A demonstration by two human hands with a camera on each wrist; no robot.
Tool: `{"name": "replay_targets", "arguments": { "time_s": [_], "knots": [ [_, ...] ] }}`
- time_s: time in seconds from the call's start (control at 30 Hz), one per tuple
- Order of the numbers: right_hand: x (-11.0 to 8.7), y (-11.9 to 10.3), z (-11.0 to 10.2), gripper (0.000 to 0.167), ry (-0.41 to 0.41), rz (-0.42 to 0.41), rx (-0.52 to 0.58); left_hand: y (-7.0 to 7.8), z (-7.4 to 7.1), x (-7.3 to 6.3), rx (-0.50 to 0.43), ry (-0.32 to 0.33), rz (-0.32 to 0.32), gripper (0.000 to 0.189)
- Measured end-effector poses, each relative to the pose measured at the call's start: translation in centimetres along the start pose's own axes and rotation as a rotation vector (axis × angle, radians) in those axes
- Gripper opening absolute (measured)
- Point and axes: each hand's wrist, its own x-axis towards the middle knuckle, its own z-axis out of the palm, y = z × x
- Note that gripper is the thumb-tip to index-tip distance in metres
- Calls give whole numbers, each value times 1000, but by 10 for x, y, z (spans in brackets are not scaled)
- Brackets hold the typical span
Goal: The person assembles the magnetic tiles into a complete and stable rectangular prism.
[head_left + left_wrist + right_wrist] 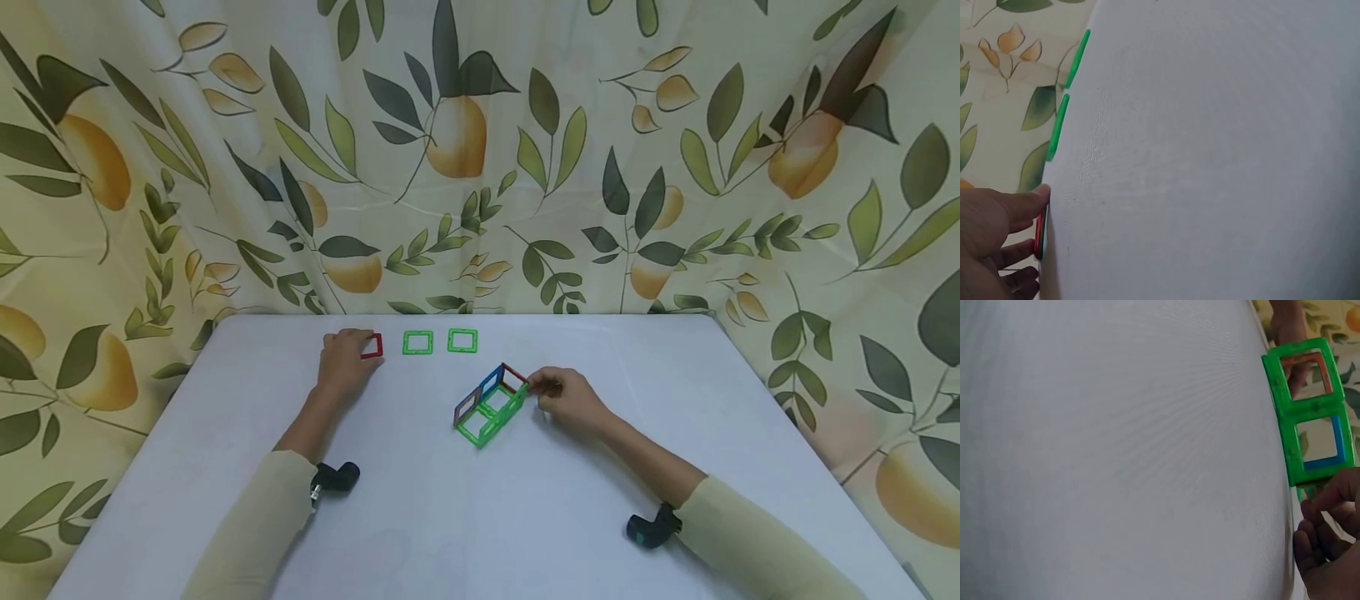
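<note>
My left hand is at the back left of the table, its thumb and fingers pinching a red square magnetic tile by its edges. In the left wrist view a thin green edge shows beside the red tile. Right of the table's middle stands a small open structure of magnetic tiles, with green tiles at its base and near side and blue, red and darker ones upright behind. The thumb and fingers of my right hand pinch its right end, where the fingertips partly cover the corner.
Two green square tiles, a left one and a right one, lie flat near the back edge of the white table. A leaf-and-fruit patterned curtain hangs right behind that edge. A black wrist camera sticks out from the left sleeve.
</note>
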Motion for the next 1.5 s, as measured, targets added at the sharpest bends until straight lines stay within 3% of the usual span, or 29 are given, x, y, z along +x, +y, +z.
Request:
{"name": "replay_targets", "arguments": {
  "time_s": [0.23, 0.47, 0.6, 0.8, 0.9, 1.13, 1.5],
  "knots": [
    [-10, 4, -7, 28, -35, -15, -12, -2, -3, -3, -72, 47, -41, 57],
    [-17, 4, -6, 22, -73, -7, 2, -9, -4, -5, -110, 42, -73, 61],
    [-19, 0, -6, 35, -62, 14, 20, -11, -5, -7, -166, 27, -84, 64],
    [-17, -2, -7, 72, -63, 10, 26, -12, -8, -8, -220, 14, -86, 62],
    [-15, -2, -8, 79, -75, 5, 10, -13, -10, -7, -231, 24, -84, 64],
    [-8, -2, -7, 77, -98, -1, -23, -13, -11, -6, -241, 53, -33, 63],
    [-7, 1, -7, 66, -103, -23, -47, -2, -11, -11, -357, 39, 66, 59]
  ]
}}
